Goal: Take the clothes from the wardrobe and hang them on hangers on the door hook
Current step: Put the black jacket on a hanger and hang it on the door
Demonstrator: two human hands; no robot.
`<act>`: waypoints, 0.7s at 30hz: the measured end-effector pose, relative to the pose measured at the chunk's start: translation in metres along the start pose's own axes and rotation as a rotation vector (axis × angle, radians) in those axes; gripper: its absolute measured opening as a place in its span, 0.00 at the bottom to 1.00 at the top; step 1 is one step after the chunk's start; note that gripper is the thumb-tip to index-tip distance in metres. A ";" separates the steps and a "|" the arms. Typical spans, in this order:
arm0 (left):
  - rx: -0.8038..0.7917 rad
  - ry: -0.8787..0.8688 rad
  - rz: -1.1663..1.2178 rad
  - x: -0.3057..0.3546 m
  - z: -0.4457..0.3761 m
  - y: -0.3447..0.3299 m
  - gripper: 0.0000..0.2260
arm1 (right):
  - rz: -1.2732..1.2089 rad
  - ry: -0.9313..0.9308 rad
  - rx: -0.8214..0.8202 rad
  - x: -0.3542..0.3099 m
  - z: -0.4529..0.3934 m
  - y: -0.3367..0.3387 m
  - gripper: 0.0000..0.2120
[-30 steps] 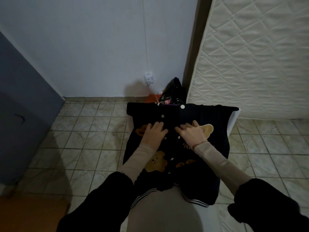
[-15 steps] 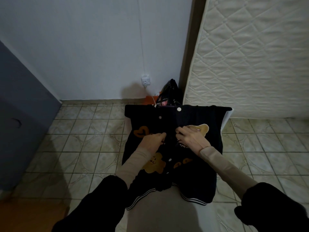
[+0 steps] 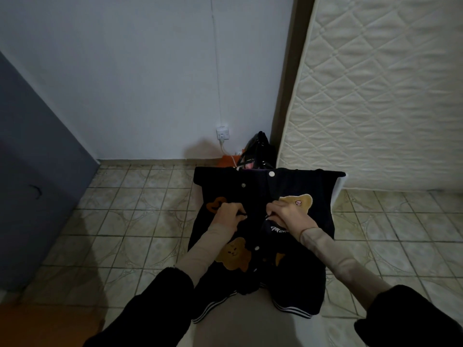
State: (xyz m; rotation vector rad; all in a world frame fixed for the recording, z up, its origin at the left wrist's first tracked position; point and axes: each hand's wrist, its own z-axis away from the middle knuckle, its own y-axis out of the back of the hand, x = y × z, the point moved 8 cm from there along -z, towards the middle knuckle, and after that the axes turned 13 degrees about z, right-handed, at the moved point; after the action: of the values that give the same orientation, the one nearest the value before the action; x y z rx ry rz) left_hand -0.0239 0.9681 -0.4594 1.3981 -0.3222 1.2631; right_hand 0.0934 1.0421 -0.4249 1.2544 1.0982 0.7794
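Right now I have both hands at the middle of the frame, working the front opening of the dark navy varsity jacket with tan bear patches and white snap buttons (image 3: 260, 236). My left hand (image 3: 226, 216) has its fingers curled in and pinches the left edge of the placket; my right hand (image 3: 288, 216) does likewise, fingers bent and gripping the right edge, just beside the bear patch on the chest. The two hands sit near each other but apart, with the dark strip of the opening between them. The jacket lies face up, spread over a pale raised surface (image 3: 250, 326) that runs to the bottom centre; its striped hem hangs at lower centre. Beneath is a beige patterned tile floor (image 3: 140, 221). Behind, a pale wall carries a white socket (image 3: 223, 134), with a shiny black bag (image 3: 260, 149) at its foot. A cream quilted mattress (image 3: 380, 96) stands upright at upper right, and a grey-blue panel (image 3: 32, 171) fills the left edge.
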 end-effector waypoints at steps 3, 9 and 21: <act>0.035 0.043 0.161 0.003 -0.001 0.000 0.05 | -0.022 -0.025 0.066 0.001 -0.004 0.004 0.05; 0.079 0.099 0.408 0.012 0.000 -0.004 0.06 | -0.171 -0.108 0.183 0.006 -0.006 0.008 0.07; 0.009 0.142 0.474 0.012 -0.002 -0.011 0.08 | -0.228 -0.142 0.184 0.001 -0.008 0.013 0.07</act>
State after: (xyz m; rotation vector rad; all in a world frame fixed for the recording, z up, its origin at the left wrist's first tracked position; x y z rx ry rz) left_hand -0.0120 0.9781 -0.4561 1.2707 -0.5735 1.7418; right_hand 0.0876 1.0481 -0.4125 1.2894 1.1918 0.4183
